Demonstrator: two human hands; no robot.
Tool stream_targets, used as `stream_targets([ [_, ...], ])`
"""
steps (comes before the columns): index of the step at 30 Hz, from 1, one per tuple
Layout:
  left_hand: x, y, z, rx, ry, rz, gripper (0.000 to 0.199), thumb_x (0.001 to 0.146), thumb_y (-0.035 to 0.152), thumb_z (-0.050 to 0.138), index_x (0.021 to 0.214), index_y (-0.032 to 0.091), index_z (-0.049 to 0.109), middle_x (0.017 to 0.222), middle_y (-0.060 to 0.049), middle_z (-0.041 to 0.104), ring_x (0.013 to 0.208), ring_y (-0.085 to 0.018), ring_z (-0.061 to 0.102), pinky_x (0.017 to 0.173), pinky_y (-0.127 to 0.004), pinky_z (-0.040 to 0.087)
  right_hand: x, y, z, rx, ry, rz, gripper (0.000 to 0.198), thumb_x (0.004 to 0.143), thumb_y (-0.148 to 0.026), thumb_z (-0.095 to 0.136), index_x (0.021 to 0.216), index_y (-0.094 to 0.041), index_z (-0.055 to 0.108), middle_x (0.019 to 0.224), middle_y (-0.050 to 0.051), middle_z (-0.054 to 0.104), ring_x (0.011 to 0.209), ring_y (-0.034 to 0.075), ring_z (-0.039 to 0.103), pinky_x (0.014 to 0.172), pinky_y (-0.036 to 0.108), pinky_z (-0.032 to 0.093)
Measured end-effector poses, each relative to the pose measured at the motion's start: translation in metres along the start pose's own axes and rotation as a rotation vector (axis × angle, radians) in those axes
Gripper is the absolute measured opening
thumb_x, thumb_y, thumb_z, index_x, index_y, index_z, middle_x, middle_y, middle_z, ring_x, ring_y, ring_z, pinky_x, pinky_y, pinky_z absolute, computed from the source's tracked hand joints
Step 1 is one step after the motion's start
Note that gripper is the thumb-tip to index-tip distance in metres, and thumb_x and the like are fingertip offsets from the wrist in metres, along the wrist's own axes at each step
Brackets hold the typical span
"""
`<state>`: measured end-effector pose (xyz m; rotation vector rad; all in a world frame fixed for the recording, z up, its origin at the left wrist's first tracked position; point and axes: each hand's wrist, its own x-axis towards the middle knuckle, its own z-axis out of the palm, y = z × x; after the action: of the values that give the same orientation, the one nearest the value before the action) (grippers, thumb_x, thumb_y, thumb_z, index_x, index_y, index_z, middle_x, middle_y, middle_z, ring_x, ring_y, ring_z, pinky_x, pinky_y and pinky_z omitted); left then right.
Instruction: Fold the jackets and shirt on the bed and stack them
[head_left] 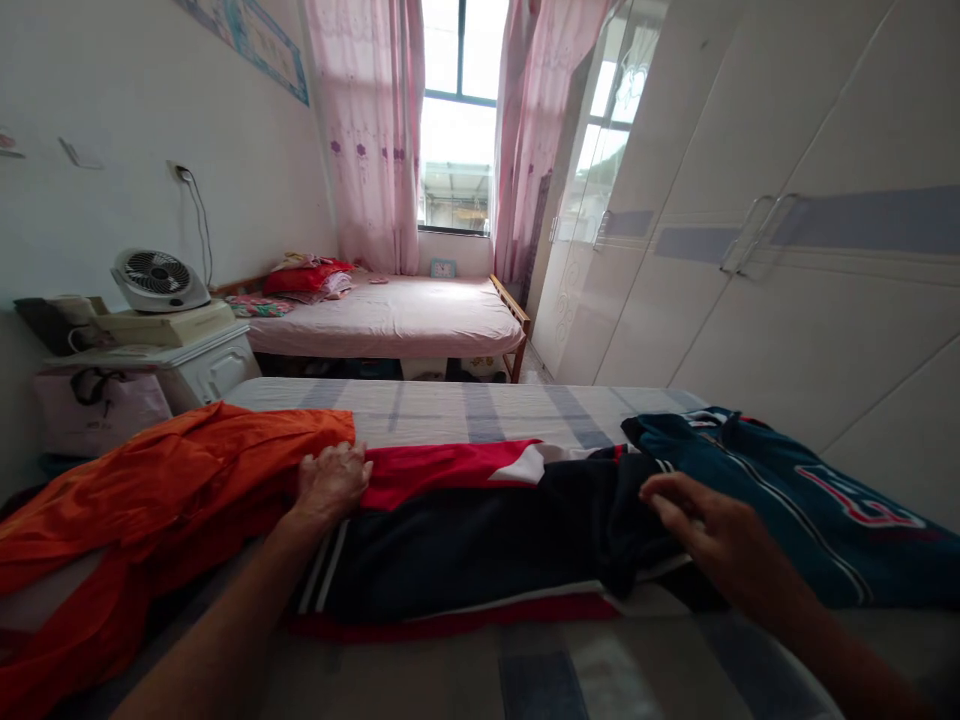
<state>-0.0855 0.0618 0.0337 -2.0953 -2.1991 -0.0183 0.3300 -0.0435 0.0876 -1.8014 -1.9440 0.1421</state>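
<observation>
A navy, red and white jacket [480,540] lies folded lengthwise on the bed in front of me, with a white-striped cuff at its left end. My left hand [334,480] has its fingers curled on the upper left edge of this jacket, beside an orange garment [187,470]. At the jacket's right end, my right hand [701,515] is closed in a pinch at the bunched navy cloth. Its fingertips partly hide what lies between them. A teal zip jacket [795,490] with a red and white letter patch lies just beyond my right hand.
The clothes rest on a bed with a checked sheet [442,408]. Behind it stands a second bed [405,310] with red bedding. A small fan [161,278] sits on a box atop the white cabinet [217,370] at left. White wardrobes [675,300] line the right side.
</observation>
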Motion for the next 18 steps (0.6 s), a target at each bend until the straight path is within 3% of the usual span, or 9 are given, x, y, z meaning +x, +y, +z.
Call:
stream_targets([
  [3, 0.007, -0.008, -0.008, 0.03, -0.001, 0.038, 0.035, 0.088, 0.029, 0.036, 0.099, 0.014, 0.065, 0.102, -0.014, 0.066, 0.091, -0.028, 0.065, 0.073, -0.038, 0.049, 0.048, -0.002, 0.014, -0.154, 0.03, -0.107, 0.03, 0.089, -0.032, 0.04, 0.103, -0.021, 0.065, 0.11, 0.006, 0.068, 0.102, 0.021, 0.062, 0.088, 0.031, 0.044],
  [8, 0.011, -0.01, -0.011, 0.086, 0.125, 0.012, 0.042, 0.092, 0.024, 0.024, 0.107, 0.014, 0.062, 0.107, -0.015, 0.063, 0.096, -0.028, 0.063, 0.073, -0.037, 0.049, 0.111, 0.016, 0.055, -0.529, -0.229, -0.089, 0.03, 0.09, -0.025, 0.042, 0.105, -0.018, 0.067, 0.111, 0.011, 0.068, 0.108, 0.024, 0.059, 0.087, 0.035, 0.041],
  [11, 0.006, -0.009, -0.007, 0.103, 0.137, 0.043, 0.043, 0.093, 0.031, 0.029, 0.115, 0.014, 0.062, 0.116, -0.016, 0.062, 0.103, -0.029, 0.06, 0.079, -0.038, 0.049, 0.125, 0.026, 0.068, -0.575, -0.288, -0.049, 0.023, 0.086, -0.028, 0.05, 0.09, -0.017, 0.07, 0.101, 0.013, 0.071, 0.099, 0.026, 0.063, 0.081, 0.035, 0.041],
  [14, 0.001, -0.01, 0.001, 0.117, 0.172, 0.183, 0.047, 0.093, 0.036, 0.033, 0.13, 0.016, 0.054, 0.139, -0.016, 0.049, 0.127, -0.029, 0.045, 0.102, -0.042, 0.036, 0.128, 0.031, 0.071, -0.594, -0.298, -0.055, 0.024, 0.087, -0.027, 0.049, 0.084, -0.016, 0.071, 0.097, 0.014, 0.072, 0.096, 0.025, 0.064, 0.081, 0.034, 0.039],
  [16, -0.001, -0.012, 0.007, 0.116, 0.132, 0.279, 0.047, 0.094, 0.038, 0.033, 0.134, 0.022, 0.051, 0.146, -0.012, 0.042, 0.136, -0.029, 0.035, 0.108, -0.047, 0.026, 0.128, 0.033, 0.07, -0.606, -0.267, -0.049, 0.028, 0.089, -0.025, 0.045, 0.087, -0.015, 0.07, 0.099, 0.015, 0.071, 0.096, 0.025, 0.064, 0.083, 0.035, 0.038],
  [18, 0.0, -0.014, 0.014, 0.107, 0.044, 0.301, 0.046, 0.094, 0.036, 0.034, 0.137, 0.026, 0.048, 0.147, -0.01, 0.041, 0.137, -0.03, 0.034, 0.107, -0.051, 0.027, 0.128, 0.037, 0.068, -0.619, -0.224, -0.018, 0.029, 0.09, -0.025, 0.041, 0.092, -0.016, 0.069, 0.102, 0.014, 0.07, 0.096, 0.024, 0.064, 0.082, 0.035, 0.038],
])
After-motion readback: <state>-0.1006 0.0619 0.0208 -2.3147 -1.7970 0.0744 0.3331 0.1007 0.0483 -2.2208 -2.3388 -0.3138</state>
